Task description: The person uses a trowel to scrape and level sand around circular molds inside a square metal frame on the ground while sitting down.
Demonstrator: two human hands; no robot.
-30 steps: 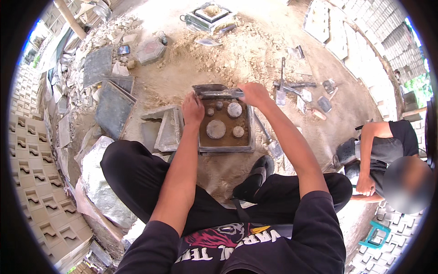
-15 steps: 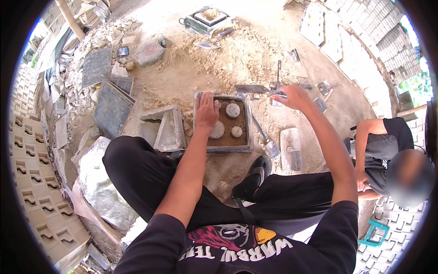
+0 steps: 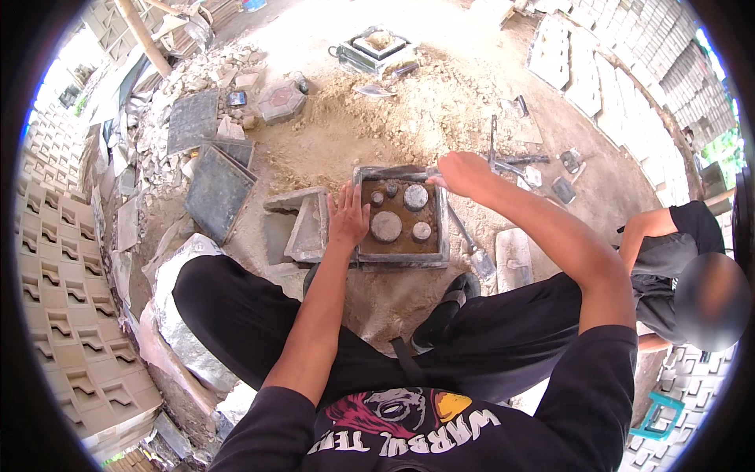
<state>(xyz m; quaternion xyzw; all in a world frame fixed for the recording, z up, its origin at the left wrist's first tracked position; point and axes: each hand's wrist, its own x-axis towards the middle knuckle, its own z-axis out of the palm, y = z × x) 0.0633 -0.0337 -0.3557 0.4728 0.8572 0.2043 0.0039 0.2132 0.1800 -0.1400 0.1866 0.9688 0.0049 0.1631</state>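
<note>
A square dark mould frame [image 3: 403, 259] lies on the ground before me, with brown sandy material inside. Several round grey discs of different sizes sit in it, among them a large disc [image 3: 385, 226] and another disc [image 3: 415, 197] near the far right corner. My left hand [image 3: 348, 216] rests open on the frame's left edge, fingers stretched away from me. My right hand [image 3: 462, 175] is closed round a trowel at the far right corner; its dark blade is hard to tell from the frame's far edge.
Left of the frame lie concrete pieces [image 3: 307, 228] and a dark slab [image 3: 216, 193]. To the right are a small shovel [image 3: 480, 259] and a pale block [image 3: 513, 258]. Sandy soil [image 3: 338, 118] and another mould [image 3: 377, 47] lie beyond. A person [image 3: 676, 228] sits at right.
My right hand has moved left and nearer with the trowel, from beyond the frame to its far right corner. My left hand has slid outward onto the left edge, uncovering more discs.
</note>
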